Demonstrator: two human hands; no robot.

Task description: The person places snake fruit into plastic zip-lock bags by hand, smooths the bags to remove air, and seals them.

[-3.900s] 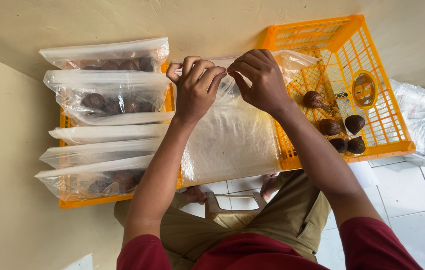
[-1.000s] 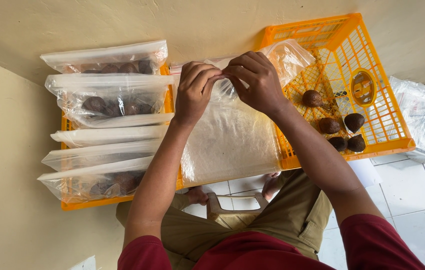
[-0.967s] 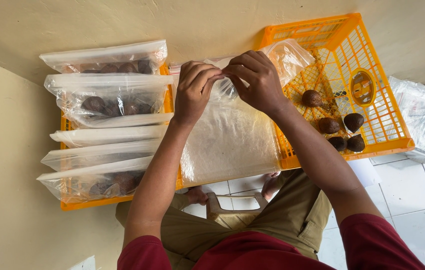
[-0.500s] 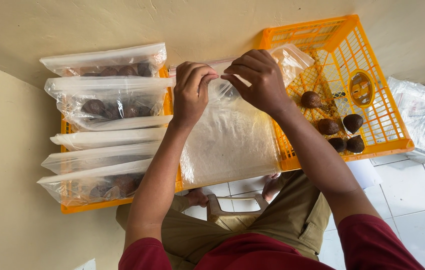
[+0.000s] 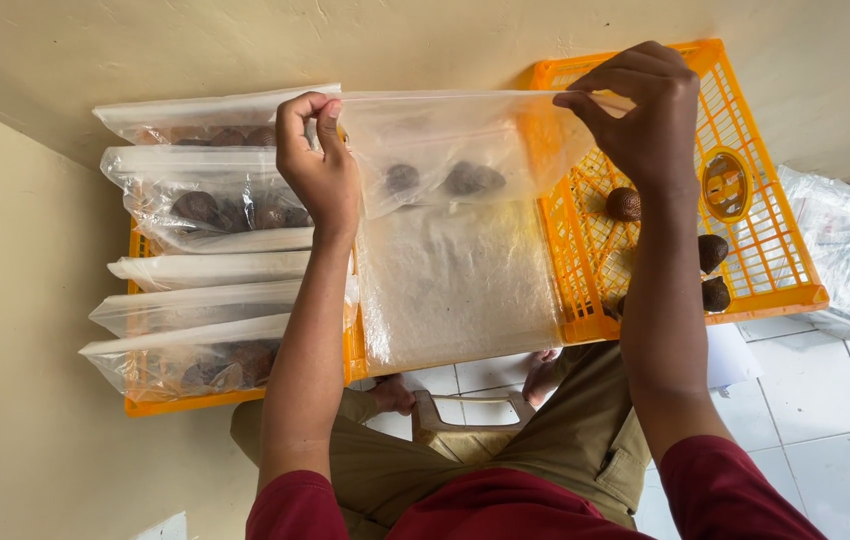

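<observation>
1. Left hand fingers pinched shut on the left top edge of a clear plastic bag holding dark brown round fruits.
2. Right hand pinches the bag's right top edge.
3. Bag stretched taut above the orange slatted plastic crates.

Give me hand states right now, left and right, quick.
Left hand: closed, pinching one end of the clear plastic bag.
Right hand: closed, pinching the bag's other end.

Two orange plastic crates sit side by side on the white tiled floor.
</observation>
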